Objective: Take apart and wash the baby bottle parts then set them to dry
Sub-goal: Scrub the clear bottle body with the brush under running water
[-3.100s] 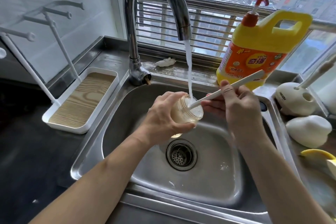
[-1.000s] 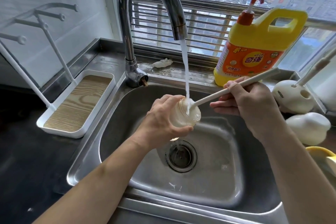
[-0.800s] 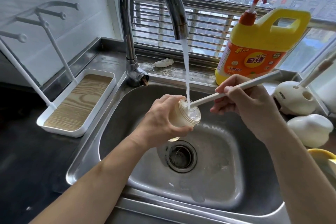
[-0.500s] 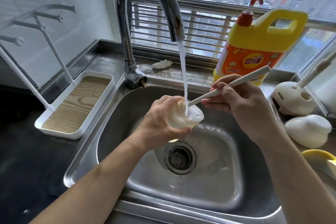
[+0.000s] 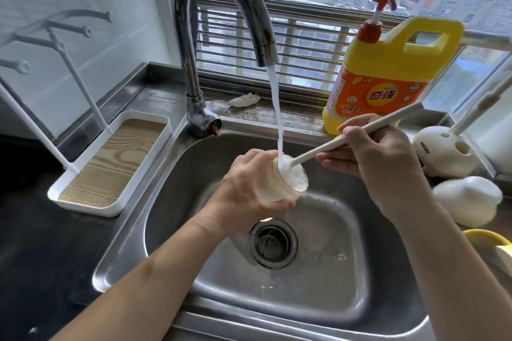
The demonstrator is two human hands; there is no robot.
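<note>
My left hand (image 5: 243,188) grips the pale amber baby bottle (image 5: 288,183) over the steel sink (image 5: 177,202), its open mouth tilted up to the right. Water from the chrome faucet (image 5: 221,8) streams into the foamy mouth. My right hand (image 5: 379,160) pinches the long white handle of the bottle brush (image 5: 332,144); the brush head is hidden inside the bottle.
A white drying rack (image 5: 110,163) with a wood-grain tray and upright pegs stands left of the sink. A yellow detergent jug (image 5: 388,75) sits on the sill behind. White brush holders (image 5: 443,152) and a yellow bowl (image 5: 487,241) lie at right. The drain (image 5: 273,242) is below the bottle.
My right hand has worked the brush handle up and down in the bottle, now drawn slightly out to the right. The bottle stays under the stream.
</note>
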